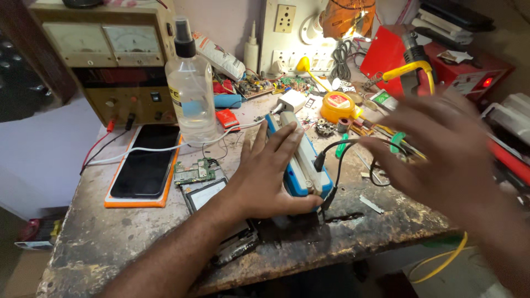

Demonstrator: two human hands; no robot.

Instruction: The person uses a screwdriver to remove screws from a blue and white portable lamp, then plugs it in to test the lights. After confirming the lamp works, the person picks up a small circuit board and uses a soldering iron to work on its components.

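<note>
Head view: left hand (270,174) lies flat on the blue and white device (301,160), fingers spread and extended along its top, thumb wrapped around the near end. Palm presses down; nothing is pinched between the fingers. The device sits near the front edge of the workbench (110,243), roughly at its middle, lying lengthwise toward the back.

Right hand (441,149) hangs in the air above the right side of the workbench, fingers open and splayed, holding nothing. It is blurred, so finer detail of the fingers cannot be told. It is not touching the device.

A black cable (342,152) loops between the two hands, with its plug just beside the right side of the device. Under the left wrist lies an opened phone frame (221,221), and just beyond it a green circuit board (194,172). A phone (144,163) on an orange mat rests toward the left edge. A clear spray bottle (190,88) stands behind the board, in front of a beige power supply (110,55) at the back left corner. A yellow tin (338,106) sits behind the device, and a red box (441,60) occupies the back right corner.
</note>
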